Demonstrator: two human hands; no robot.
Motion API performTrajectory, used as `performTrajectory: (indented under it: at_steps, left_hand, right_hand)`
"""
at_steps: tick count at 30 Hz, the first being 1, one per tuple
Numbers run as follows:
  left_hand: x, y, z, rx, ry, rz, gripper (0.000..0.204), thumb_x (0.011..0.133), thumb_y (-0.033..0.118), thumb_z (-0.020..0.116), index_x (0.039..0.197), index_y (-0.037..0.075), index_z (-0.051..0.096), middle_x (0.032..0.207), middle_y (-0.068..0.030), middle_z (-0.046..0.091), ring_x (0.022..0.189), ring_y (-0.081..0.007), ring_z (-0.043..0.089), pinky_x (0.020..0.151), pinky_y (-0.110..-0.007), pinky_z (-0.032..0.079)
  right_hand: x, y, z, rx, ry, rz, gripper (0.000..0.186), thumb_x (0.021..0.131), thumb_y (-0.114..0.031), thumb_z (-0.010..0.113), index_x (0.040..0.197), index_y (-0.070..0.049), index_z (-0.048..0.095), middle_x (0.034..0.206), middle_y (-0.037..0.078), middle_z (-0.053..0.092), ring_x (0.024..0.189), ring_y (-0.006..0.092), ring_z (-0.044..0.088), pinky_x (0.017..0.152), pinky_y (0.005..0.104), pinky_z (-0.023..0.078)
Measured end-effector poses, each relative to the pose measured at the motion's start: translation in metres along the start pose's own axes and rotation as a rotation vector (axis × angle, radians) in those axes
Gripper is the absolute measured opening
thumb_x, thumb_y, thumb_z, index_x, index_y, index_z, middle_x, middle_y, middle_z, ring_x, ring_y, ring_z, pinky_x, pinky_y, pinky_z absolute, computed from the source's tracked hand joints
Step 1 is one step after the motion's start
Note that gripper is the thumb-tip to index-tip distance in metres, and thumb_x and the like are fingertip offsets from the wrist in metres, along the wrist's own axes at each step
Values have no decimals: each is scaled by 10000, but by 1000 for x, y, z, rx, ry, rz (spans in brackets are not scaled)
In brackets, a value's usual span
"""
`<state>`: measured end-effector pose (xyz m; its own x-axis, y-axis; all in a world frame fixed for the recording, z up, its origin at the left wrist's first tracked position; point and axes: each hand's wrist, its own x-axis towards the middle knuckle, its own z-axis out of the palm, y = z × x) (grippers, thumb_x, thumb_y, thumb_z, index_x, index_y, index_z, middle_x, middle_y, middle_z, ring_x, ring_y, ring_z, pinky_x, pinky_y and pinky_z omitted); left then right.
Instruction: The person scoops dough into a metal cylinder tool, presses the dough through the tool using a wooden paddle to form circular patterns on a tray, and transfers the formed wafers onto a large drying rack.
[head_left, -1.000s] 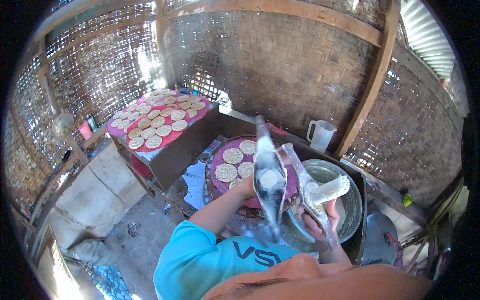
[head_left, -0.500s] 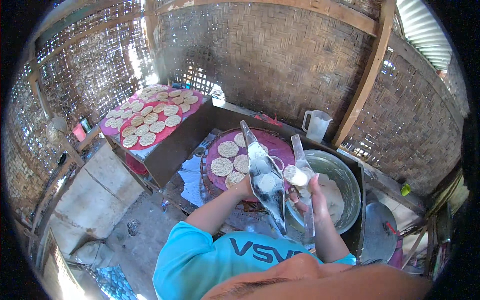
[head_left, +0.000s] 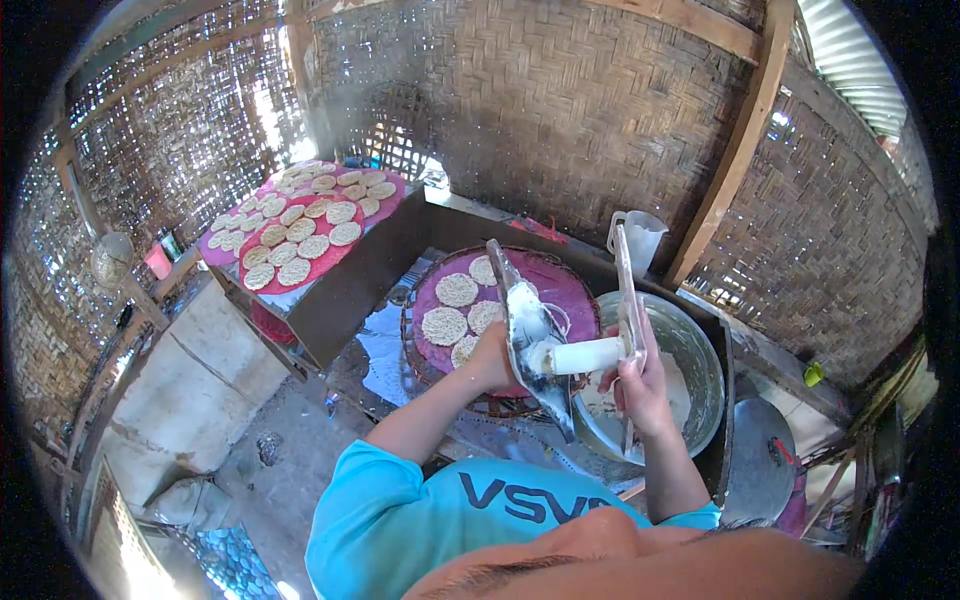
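My left hand [head_left: 494, 356] grips a long dark press body [head_left: 527, 312] smeared with white dough, held tilted above the work area. My right hand [head_left: 642, 386] is wrapped around the press's plunger board [head_left: 630, 290], a clear-looking flat handle. From that board a thick white plunger [head_left: 592, 355] points left, its tip meeting the doughy middle of the press body. Whether the tip is inside the opening is hard to tell. Left of the press, lacy pale rounds [head_left: 457, 290] lie on a purple cloth [head_left: 535, 268] over a round woven tray. Beneath my right hand sits a metal basin [head_left: 712, 385] holding white dough [head_left: 676, 398].
A table at the back left carries many lacy rounds [head_left: 295, 272] on pink and purple sheets. Behind the basin stands a translucent pitcher [head_left: 648, 238]. A round grey lid-like disc [head_left: 757, 465] is at the right. Woven walls [head_left: 530, 110] close in the space.
My right hand has raised and turned the plunger board, so the white plunger now points left and meets the press body. My left hand holds the body in nearly the same place.
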<state>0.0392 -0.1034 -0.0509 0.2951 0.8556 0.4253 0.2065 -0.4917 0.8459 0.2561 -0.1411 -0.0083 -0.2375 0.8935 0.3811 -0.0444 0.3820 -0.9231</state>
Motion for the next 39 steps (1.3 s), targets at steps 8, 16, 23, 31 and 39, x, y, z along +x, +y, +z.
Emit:
performTrajectory:
  at_steps: [8, 16, 23, 31, 39]
  left_hand:
    - [-1, -6, -6, 894, 29, 381, 392, 585, 406, 618, 871, 139, 637, 819, -52, 637, 775, -195, 613, 1015, -425, 257]
    - [-21, -23, -10, 655, 172, 203, 479, 474, 374, 723, 872, 128, 622, 833, -78, 615, 790, -242, 606, 874, -365, 422]
    - [-81, -59, -61, 107, 453, 106, 642, 583, 291, 764, 1131, 80, 502, 1111, -77, 545, 1038, -196, 511, 937, -347, 376]
    - [-147, -97, -114, -963, 342, 65, 774, 618, 259, 763, 1248, 29, 376, 1161, -206, 488, 1022, -277, 526, 792, -429, 487]
    - [-161, -88, -133, -924, 373, -182, 720, 578, 250, 769, 1183, 44, 439, 1117, -176, 520, 993, -254, 540, 819, -400, 467]
  right_hand:
    - [-6, -25, 19, -1062, -89, -438, 824, 645, -426, 697, 1265, -15, 342, 1199, 235, 348, 982, 410, 499, 668, 432, 508]
    - [10, -5, 43, -895, -261, -385, 972, 617, -447, 716, 1342, -37, 214, 1242, 228, 298, 1050, 401, 454, 771, 427, 469]
    - [74, 107, -35, -838, 59, -26, 660, 862, -363, 465, 1342, 15, 218, 1111, 218, 488, 1007, 320, 495, 886, 404, 386]
    - [70, 190, -74, -49, 62, 753, 154, 855, -235, 536, 864, -82, 546, 694, -5, 527, 419, 80, 406, 341, 233, 327]
    - [11, 182, -51, 284, 65, 925, 158, 870, -181, 508, 971, -60, 526, 746, 37, 556, 513, 120, 492, 388, 198, 389]
